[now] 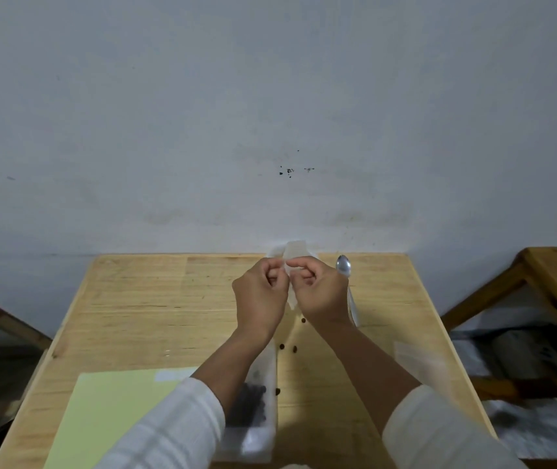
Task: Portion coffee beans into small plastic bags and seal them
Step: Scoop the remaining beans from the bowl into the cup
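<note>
We hold our left hand (260, 292) and right hand (317, 292) close together over the far middle of the wooden table (155, 299), knuckles nearly touching. Both have their fingers curled, and each pinches one side of a small plastic bag (294, 251) between thumb and forefinger. The bag runs through the gap between the hands, its pale top rising beyond the fingertips toward the wall and a lower edge showing below them. Whether it holds beans we cannot tell. The right hand also carries a metal spoon (344, 265), bowl pointing away from us and handle running back along the wrist.

The bag's long axis lies away from us, so its mouth sits at the far end, just past both thumbs. Neither hand is nearer to it. In our judgement the next move, parting the mouth or pressing it closed, turns on that mouth staying upward and between the two pinches.

Closer to us, under the left forearm, lies a larger clear bag of coffee beans (253, 401). A few loose beans (294, 349) are scattered on the wood between our arms. A pale green sheet (108, 414) lies at the near left, and a flat clear bag (420, 362) just right of the right forearm.
</note>
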`<state>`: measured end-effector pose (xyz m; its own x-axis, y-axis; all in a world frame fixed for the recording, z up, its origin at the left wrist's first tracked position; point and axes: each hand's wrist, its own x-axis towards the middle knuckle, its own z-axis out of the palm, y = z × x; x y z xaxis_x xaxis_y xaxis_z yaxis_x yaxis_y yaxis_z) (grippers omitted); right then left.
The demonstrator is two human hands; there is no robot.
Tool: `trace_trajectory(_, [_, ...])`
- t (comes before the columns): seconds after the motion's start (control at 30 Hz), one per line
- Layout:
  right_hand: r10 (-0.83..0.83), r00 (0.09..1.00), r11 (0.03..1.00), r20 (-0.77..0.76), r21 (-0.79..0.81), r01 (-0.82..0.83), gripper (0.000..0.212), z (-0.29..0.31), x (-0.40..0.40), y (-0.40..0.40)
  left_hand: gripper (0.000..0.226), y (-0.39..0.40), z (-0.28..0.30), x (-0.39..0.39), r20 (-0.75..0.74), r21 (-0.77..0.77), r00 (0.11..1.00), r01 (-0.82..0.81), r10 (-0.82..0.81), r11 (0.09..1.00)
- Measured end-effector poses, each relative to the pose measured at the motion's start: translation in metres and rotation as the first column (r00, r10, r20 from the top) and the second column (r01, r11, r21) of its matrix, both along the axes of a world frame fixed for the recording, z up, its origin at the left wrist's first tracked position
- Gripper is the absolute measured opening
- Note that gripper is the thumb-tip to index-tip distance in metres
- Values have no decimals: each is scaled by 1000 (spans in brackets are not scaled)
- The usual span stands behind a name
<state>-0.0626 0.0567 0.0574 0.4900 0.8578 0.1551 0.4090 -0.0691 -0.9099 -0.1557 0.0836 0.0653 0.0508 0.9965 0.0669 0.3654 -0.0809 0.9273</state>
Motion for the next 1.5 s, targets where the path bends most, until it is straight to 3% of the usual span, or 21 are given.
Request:
trace_trajectory(0.2, [-64, 990, 997, 125, 43, 59, 24, -1, 14, -6, 18, 13, -2, -8, -79, 56, 989, -122, 126, 991])
trace_trajectory(0.33, [85, 995, 996, 48, -30, -84, 22, 11, 19, -1, 21, 13, -4, -12, -3, 48, 997, 78, -78, 996])
trace_trajectory(0.43, [114, 993, 993, 29, -10, -114, 22, 13, 23, 2, 58, 13, -6, -24, 41, 36, 949, 312, -313, 949])
trace_trajectory(0.57, [184, 983, 982, -24, -31, -185, 19, 16, 22, 0, 130, 23, -11, -33, -240, 26, 830, 523, -503, 852])
trace_trajectory(0.63, [245, 967, 967, -68, -54, -249, 20, 17, 17, 1, 140, 26, -15, -31, -303, 30, 782, 579, -545, 815])
trace_trajectory(0.73, [249, 967, 968, 58, -60, -245, 22, 11, 15, 7, 128, 28, -24, -30, -329, 95, 819, 525, -471, 846])
trace_trajectory(0.83, [121, 959, 993, 257, -24, -119, 24, 4, 13, 11, 100, 25, -31, -30, -283, 197, 889, 420, -359, 886])
trace_trajectory(0.9, [102, 963, 994, 248, 21, -111, 24, -1, 9, 10, 93, 23, -34, -31, -247, 196, 908, 390, -339, 900])
trace_trajectory(1.03, [59, 998, 995, 5, -79, -59, 20, -20, 29, 8, 97, 26, -40, -44, -200, 158, 954, 258, -225, 953])
trace_trajectory(1.17, [-229, 963, 915, 141, -307, 262, 21, -71, 82, -10, 102, 28, -45, -52, -256, 123, 952, 203, -166, 972])
trace_trajectory(1.33, [-137, 925, 863, 355, -415, 287, 19, -110, 116, -20, 106, 29, -56, -45, -260, 69, 954, 170, -146, 983])
trace_trajectory(1.5, [-169, 926, 834, 339, -452, 317, 21, -126, 123, -15, 106, 30, -66, -34, -269, 27, 951, 164, -151, 986])
